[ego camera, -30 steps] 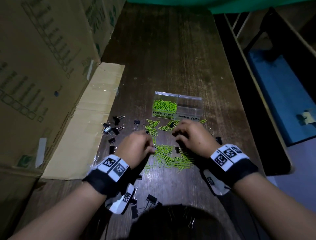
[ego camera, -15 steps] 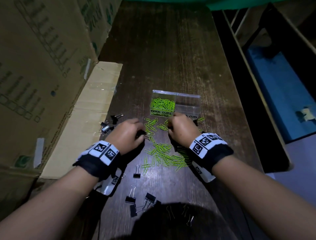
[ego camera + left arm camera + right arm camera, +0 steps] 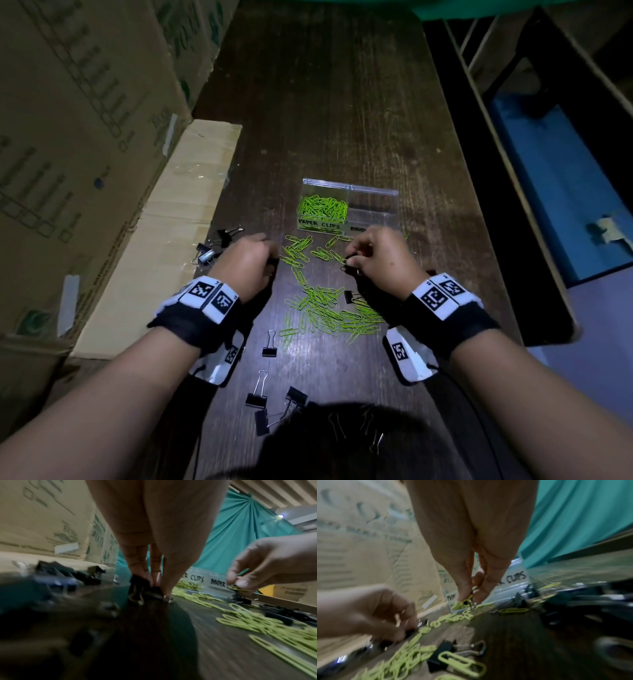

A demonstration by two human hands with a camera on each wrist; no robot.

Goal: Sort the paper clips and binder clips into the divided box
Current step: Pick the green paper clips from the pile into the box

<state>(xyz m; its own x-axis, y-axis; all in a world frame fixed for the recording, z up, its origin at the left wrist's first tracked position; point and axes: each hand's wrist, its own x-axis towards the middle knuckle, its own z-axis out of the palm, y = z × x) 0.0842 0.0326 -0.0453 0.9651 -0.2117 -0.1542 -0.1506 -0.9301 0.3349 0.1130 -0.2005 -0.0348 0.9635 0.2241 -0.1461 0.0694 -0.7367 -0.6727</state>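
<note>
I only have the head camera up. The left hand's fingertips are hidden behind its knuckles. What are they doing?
Observer: In the left wrist view, the left hand pinches a black binder clip at its fingertips, low against the wooden table.
Operator: And what exactly is in the right hand?
Observer: The right wrist view shows the right hand pinching a green paper clip. Something dark hangs with it, too blurred to name.
Operator: That hand covers the second label on the box.
Observer: From the left wrist, that wall of the divided box reads BINDER, and the right wrist view shows CLIPS after it.
</note>
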